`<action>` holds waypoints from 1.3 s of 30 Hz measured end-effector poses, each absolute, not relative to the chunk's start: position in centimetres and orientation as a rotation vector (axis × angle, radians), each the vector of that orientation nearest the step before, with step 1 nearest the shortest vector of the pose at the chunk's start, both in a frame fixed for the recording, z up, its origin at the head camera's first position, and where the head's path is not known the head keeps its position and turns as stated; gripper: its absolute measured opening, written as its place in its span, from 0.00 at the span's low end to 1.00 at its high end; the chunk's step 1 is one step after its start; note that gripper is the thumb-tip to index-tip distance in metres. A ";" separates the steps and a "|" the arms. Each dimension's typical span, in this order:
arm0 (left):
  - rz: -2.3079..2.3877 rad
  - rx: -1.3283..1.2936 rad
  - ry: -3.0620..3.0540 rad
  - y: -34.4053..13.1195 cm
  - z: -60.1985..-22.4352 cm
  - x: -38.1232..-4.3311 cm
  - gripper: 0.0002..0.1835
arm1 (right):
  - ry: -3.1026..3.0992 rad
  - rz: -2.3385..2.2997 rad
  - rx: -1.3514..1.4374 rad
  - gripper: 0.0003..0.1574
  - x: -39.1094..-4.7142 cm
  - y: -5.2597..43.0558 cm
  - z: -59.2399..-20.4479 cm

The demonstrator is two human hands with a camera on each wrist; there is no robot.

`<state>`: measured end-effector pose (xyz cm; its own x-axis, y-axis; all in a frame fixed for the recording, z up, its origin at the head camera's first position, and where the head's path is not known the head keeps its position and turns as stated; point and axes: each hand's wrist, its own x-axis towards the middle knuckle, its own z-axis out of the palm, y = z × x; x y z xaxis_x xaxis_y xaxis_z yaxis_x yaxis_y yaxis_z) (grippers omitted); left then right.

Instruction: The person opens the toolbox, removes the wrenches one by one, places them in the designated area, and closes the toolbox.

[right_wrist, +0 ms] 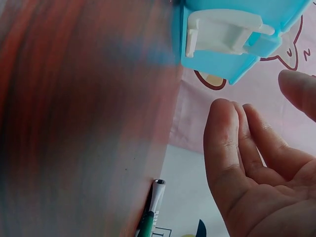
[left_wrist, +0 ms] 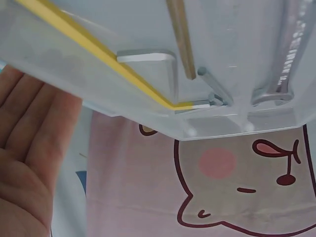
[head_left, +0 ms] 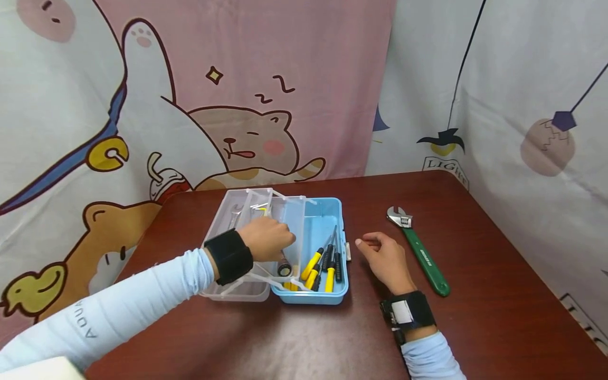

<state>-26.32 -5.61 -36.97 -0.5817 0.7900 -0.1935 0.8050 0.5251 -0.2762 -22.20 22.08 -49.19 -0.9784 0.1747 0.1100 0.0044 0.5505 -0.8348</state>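
My left hand (head_left: 266,238) is over the clear plastic tray (head_left: 291,211) of an opened toolbox. In the left wrist view its fingers (left_wrist: 44,128) lie straight along the tray's edge, with their tips hidden behind it. Through the plastic show a yellow-sleeved hex key (left_wrist: 94,47), a silver hex key (left_wrist: 148,56) and a wrench (left_wrist: 284,64). Beneath, the blue box (head_left: 309,298) holds several yellow and black screwdrivers (head_left: 330,279). Right of the box my right hand (head_left: 387,261) hovers with loosely bent fingers and thumb apart, holding nothing, near the white latch (right_wrist: 224,29).
An adjustable wrench (head_left: 424,258) with a green handle lies on the brown table (head_left: 494,306), right of my right hand. The toolbox's clear lid (head_left: 252,293) spreads out on the left. A printed cloth (head_left: 332,79) hangs behind the table.
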 end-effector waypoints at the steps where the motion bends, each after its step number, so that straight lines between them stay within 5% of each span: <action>1: -0.543 1.407 2.696 -5.5 -37.0 -26.4 0.10 | -2.604 1.400 -0.152 0.27 -22.2 22.1 -49.2; 20: -1.031 1.642 2.602 -5.5 -38.4 -27.0 0.11 | -2.590 1.365 -0.105 0.26 -22.3 22.3 -49.1; 39: -0.912 1.779 2.614 -6.3 -39.1 -27.3 0.06 | -2.604 1.369 -0.138 0.26 -22.2 22.4 -49.1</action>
